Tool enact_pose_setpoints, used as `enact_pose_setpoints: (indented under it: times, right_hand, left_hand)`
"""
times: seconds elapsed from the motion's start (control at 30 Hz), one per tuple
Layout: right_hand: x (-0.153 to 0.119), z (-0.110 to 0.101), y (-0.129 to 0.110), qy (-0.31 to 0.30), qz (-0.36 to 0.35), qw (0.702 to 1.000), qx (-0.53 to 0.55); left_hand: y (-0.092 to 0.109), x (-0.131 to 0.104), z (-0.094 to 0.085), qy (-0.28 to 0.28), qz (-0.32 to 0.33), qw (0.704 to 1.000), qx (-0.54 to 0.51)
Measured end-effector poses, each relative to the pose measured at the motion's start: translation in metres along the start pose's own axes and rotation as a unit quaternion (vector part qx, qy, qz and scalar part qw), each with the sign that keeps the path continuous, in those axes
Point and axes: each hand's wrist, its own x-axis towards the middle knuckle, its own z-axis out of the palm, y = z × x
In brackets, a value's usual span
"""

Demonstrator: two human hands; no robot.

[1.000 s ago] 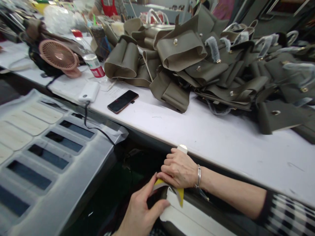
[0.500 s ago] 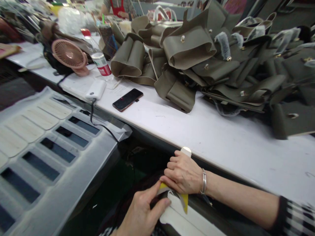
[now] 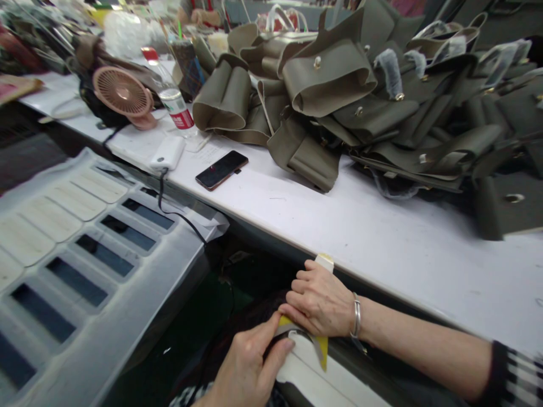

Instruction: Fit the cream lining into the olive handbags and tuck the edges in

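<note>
Low in the view, my left hand (image 3: 250,362) pinches the edge of a dark strip by a yellow piece (image 3: 323,353), its thumb against a white panel (image 3: 314,370). My right hand (image 3: 318,299), with a silver bracelet at the wrist, is closed around a tool with a pale, flat end (image 3: 325,261) that sticks out above the fist. The fingertips of both hands meet at the yellow piece. Olive material lies under and beside the white panel, partly hidden by my hands.
A white table (image 3: 382,249) crosses the view, bearing a heap of olive bags (image 3: 331,73), a phone (image 3: 222,169), a white power bank (image 3: 168,152), a bottle (image 3: 178,107) and a pink fan (image 3: 123,93). A plastic-covered rack (image 3: 139,299) stands at the left. A person's hands show far back.
The view has shifted slightly, so both hands appear a little further right. The pale tool end above my right fist has turned a little. Both hands keep their hold.
</note>
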Motion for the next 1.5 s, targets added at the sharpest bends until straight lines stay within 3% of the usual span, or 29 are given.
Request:
enact_pose_setpoints:
  times: [0.17,0.33,0.47,0.6,0.73,0.83,0.93,1.0,1.07,1.23,1.4,1.5]
  right_hand:
    - [-0.002,0.001,-0.001,0.002,0.005,1.000,0.004]
    - [-0.014,0.002,-0.010,-0.003,0.034,0.999,0.011]
    - [-0.024,0.002,-0.024,-0.027,0.095,0.995,0.011]
    - [-0.028,0.004,-0.037,-0.050,0.160,0.986,0.000]
    - [-0.039,0.000,-0.043,-0.088,0.211,0.973,0.023]
    - [-0.055,-0.009,-0.040,-0.118,0.337,0.930,0.084]
    - [-0.068,-0.016,-0.032,-0.104,0.463,0.844,0.248]
    - [-0.071,-0.017,-0.027,-0.067,0.452,0.806,0.376]
    - [-0.068,-0.014,-0.023,-0.041,0.398,0.791,0.463]
    - [-0.044,-0.001,-0.022,-0.044,0.350,0.760,0.546]
    - [-0.029,0.005,-0.022,-0.065,0.367,0.773,0.514]
    - [-0.026,0.002,-0.024,-0.083,0.352,0.789,0.497]
  left_hand:
    - [-0.002,-0.002,0.004,0.004,0.024,0.999,0.027]
    - [-0.006,-0.003,0.011,0.029,0.115,0.991,0.059]
    - [0.000,-0.001,0.006,-0.004,0.125,0.992,0.030]
    - [0.005,0.008,-0.006,-0.062,0.033,0.988,-0.140]
    - [-0.004,0.019,-0.008,-0.079,-0.105,0.940,-0.315]
    - [-0.011,0.022,-0.004,-0.091,-0.121,0.924,-0.351]
    - [-0.011,0.021,-0.003,-0.104,-0.110,0.920,-0.362]
    - [-0.010,0.021,-0.003,-0.101,-0.115,0.917,-0.370]
    - [-0.009,0.021,-0.002,-0.100,-0.120,0.911,-0.381]
    - [-0.007,0.023,-0.002,-0.106,-0.125,0.901,-0.402]
    - [-0.001,0.023,-0.007,-0.132,-0.127,0.884,-0.430]
    - [0.002,0.024,-0.008,-0.135,-0.142,0.892,-0.408]
